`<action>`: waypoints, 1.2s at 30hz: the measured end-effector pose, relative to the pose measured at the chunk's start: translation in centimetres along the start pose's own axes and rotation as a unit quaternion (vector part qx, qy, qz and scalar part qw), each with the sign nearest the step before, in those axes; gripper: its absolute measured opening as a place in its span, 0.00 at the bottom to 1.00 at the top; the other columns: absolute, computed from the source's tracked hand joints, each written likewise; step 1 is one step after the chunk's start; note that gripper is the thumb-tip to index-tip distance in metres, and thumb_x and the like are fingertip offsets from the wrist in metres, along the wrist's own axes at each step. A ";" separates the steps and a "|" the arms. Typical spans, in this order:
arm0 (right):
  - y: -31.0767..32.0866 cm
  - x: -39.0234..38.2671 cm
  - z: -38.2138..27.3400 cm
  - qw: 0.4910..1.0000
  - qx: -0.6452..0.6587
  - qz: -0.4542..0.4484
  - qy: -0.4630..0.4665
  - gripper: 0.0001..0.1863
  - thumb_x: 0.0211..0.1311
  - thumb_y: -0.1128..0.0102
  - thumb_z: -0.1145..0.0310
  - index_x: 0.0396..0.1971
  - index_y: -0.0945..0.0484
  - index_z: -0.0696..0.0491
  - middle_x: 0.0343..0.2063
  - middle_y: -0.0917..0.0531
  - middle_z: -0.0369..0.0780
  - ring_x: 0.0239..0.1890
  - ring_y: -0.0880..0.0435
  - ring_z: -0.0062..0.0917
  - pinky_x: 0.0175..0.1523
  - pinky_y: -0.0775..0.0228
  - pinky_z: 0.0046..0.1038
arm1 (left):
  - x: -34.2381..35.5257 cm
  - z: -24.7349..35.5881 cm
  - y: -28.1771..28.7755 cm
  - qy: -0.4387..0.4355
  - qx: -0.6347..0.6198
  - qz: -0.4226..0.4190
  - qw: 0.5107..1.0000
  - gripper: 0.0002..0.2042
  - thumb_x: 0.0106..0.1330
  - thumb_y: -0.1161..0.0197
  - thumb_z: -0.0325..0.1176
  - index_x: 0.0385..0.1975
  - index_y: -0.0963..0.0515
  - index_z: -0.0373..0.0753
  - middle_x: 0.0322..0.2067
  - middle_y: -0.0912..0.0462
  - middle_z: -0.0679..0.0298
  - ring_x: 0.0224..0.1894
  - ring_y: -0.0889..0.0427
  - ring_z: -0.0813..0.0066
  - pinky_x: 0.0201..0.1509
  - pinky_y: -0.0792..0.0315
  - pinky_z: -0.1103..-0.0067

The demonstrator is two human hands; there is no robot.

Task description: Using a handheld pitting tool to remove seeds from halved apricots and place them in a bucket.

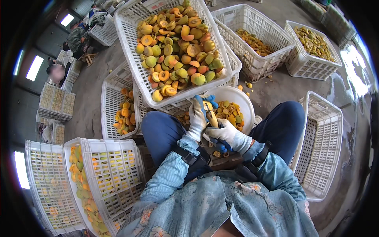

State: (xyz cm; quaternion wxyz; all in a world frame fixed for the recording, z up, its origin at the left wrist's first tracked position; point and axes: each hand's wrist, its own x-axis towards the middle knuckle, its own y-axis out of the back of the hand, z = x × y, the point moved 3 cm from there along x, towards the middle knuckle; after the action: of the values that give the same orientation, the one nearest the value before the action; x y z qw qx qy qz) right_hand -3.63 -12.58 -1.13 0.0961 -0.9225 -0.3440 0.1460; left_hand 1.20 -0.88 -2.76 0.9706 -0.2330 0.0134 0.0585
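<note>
My left hand (198, 115), in a white glove with blue coated fingers, is closed around a small yellow peach half (207, 106). In my right hand (230, 135), gloved the same way, is a tan-handled tool (212, 118); its tip meets the fruit and the working end is hidden. Both hands are together between my knees, over the near edge of a white round tub (249, 106) with orange peach pieces (231, 111) in it. Just beyond, a tilted white crate (189, 93) is heaped with halved yellow-green peaches (173, 51).
Crates with orange pieces stand at the far right (294, 41) and at left (106, 106). An empty white crate (331, 146) is beside my right knee. Stacked crates of fruit (114, 170) stand at lower left. Fruit scraps lie on the concrete floor (272, 89). People sit at the far left.
</note>
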 end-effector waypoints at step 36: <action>0.3 -3.4 1.9 0.860 0.452 -0.185 -0.146 0.04 0.60 0.47 0.69 0.29 0.32 0.49 0.15 0.32 0.31 0.11 0.35 0.16 0.13 0.45 0.19 | -0.2 -0.2 -1.8 0.112 0.077 -0.180 0.974 0.36 0.62 0.65 0.65 0.20 0.26 0.33 0.20 0.23 0.59 0.18 0.25 0.73 0.21 0.29 0.81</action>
State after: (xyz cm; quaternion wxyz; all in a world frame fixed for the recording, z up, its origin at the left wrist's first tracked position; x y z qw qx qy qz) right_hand -6.49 -14.91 -2.36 0.4762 -0.6654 -0.4149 0.3978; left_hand 1.25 -2.59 -2.15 0.9726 -0.1610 0.0841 -0.1453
